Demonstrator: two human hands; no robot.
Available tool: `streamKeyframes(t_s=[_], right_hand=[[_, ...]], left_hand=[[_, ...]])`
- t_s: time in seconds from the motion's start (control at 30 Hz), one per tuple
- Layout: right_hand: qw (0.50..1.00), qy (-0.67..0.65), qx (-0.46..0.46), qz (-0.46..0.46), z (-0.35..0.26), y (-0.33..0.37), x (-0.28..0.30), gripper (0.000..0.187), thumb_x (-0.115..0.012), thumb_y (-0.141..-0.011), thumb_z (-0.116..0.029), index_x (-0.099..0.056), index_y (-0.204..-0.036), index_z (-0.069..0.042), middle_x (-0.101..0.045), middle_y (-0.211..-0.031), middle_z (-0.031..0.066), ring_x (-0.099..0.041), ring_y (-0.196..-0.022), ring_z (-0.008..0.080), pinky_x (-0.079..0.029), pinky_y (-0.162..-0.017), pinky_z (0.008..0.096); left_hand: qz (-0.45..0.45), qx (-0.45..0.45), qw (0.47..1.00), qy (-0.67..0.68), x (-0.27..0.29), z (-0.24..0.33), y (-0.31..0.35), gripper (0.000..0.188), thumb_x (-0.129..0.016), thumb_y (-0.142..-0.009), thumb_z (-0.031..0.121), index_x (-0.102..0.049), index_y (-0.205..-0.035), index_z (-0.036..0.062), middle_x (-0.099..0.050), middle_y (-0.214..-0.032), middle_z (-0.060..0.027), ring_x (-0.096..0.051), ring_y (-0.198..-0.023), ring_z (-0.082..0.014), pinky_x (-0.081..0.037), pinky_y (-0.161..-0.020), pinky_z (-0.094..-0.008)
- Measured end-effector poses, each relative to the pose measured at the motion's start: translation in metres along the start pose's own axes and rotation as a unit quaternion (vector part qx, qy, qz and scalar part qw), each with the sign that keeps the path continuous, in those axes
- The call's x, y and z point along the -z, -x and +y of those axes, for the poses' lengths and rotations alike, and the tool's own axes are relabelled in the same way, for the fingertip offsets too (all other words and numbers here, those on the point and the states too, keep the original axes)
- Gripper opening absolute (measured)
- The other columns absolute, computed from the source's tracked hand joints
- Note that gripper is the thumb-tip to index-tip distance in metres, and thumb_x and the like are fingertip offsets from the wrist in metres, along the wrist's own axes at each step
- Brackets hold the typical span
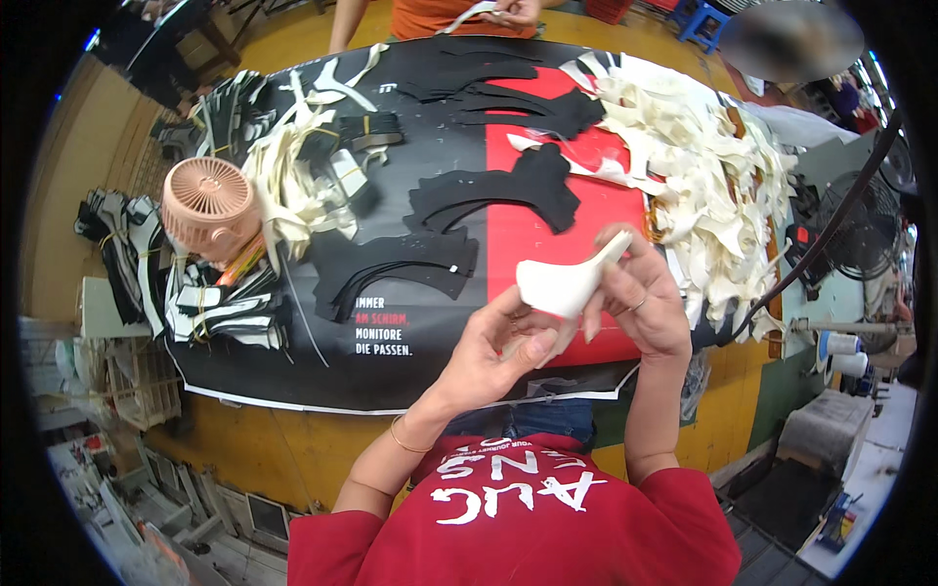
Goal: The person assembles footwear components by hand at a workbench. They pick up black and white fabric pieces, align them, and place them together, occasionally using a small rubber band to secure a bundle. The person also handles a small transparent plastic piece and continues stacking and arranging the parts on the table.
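Observation:
Both of my hands hold up a curved white cut piece (562, 285) of sheet material, above the red part of the table cover. My left hand (503, 347) pinches its lower edge between thumb and fingers. The fingers of my right hand (645, 288) are closed on its narrow upper end. Just beyond my hands lie stacks of black cut pieces, one stack (401, 269) to the left and another stack (508, 188) farther up. To the right is a large heap of loose white pieces (718, 186).
A pink fan (208, 200) stands at the left among bundled black and white strips (230, 317). White strips (283, 176) lie beside it. Across the table, a person in orange holds a white strip (474, 14). A dark cable (845, 210) hangs at the right, near thread spools (840, 354).

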State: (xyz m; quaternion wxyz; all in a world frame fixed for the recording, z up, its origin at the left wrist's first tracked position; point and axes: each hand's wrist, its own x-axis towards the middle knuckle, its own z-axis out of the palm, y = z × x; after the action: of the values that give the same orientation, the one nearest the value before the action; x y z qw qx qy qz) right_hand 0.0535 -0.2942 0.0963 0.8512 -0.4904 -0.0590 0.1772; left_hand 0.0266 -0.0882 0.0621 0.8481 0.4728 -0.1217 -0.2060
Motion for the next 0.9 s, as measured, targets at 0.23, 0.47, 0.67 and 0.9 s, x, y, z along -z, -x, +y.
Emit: streamKeyframes(t_s=[0.23, 0.47, 0.67, 0.9], right_hand=[[0.994, -0.037, 0.08, 0.06, 0.022, -0.005, 0.024, 0.053, -0.056, -0.101, -0.032, -0.04, -0.142, -0.002, -0.062, -0.096, 0.0049, -0.062, -0.078, 0.0124, -0.051, -0.059, 0.0255], [0.925, 0.153, 0.16, 0.307, -0.032, 0.015, 0.122, 0.06, -0.051, -0.101, -0.046, -0.041, -0.15, -0.012, -0.053, -0.132, 0.0076, -0.057, -0.108, 0.0184, -0.047, -0.089, 0.0299], [0.441, 0.71, 0.152, 0.528, -0.03, 0.025, 0.163, 0.067, -0.064, -0.096, -0.041, -0.04, -0.148, -0.006, -0.049, -0.142, 0.0188, -0.05, -0.126, 0.0324, -0.041, -0.106, 0.0419], [0.597, 0.668, 0.221, 0.386, -0.009, 0.024, 0.099, 0.027, -0.063, -0.098, -0.017, -0.066, -0.12, -0.002, -0.065, -0.116, 0.0092, -0.055, -0.079, 0.016, -0.043, -0.063, 0.028]], left_hand=[[0.052, -0.032, 0.948, -0.311, 0.001, 0.003, 0.01, 0.043, -0.071, -0.088, 0.013, -0.058, -0.127, 0.0017, -0.064, -0.121, -0.0149, -0.064, -0.11, -0.0248, -0.05, -0.093, -0.0379], [0.142, -0.172, 0.841, -0.493, 0.033, 0.024, 0.037, 0.037, -0.075, -0.084, 0.013, -0.066, -0.118, 0.0036, -0.066, -0.118, -0.0146, -0.063, -0.109, -0.031, -0.047, -0.095, -0.0396], [0.29, -0.176, 0.717, -0.609, 0.089, 0.062, 0.068, 0.028, -0.073, -0.082, 0.007, -0.069, -0.11, 0.0035, -0.07, -0.11, -0.013, -0.065, -0.107, -0.03, -0.049, -0.094, -0.0396], [0.417, -0.086, 0.437, -0.792, 0.192, 0.147, 0.106, 0.014, -0.063, -0.089, 0.009, -0.066, -0.103, 0.0068, -0.069, -0.105, -0.0115, -0.062, -0.108, -0.0289, -0.042, -0.096, -0.0418]])
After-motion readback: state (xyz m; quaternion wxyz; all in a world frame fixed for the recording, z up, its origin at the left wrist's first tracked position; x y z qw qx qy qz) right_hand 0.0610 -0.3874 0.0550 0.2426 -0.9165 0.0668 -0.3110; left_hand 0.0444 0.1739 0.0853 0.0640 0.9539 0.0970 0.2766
